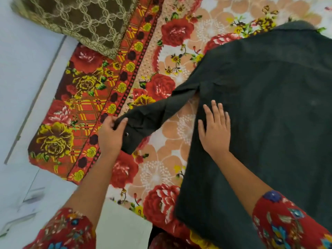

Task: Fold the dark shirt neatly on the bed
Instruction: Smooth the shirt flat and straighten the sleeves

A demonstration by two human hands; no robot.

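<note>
Our left hand (109, 137) grips the sleeve (149, 115) of the dark shirt (269, 114) while our right hand (215, 130) lies flat on it, on the bed (161, 177).

At far left is pale floor (21, 69), and a brown lace-patterned cushion (80, 20) lies on the bed's upper corner over the red, yellow and peach floral sheet (86, 108). Our left hand's thumb and curled fingers pinch the cuff end of the sleeve, just beside a small round button (126, 134). The sleeve runs up and to the right across the sheet to the shirt's shoulder. Our right hand is open, fingers straight and slightly spread, with the palm down on the shirt's left edge. The shirt's body is spread out over the right side of the bed, its collar (294, 26) at the far end and its hem near the bed's near edge. Both our forearms wear red floral cuffs.
</note>
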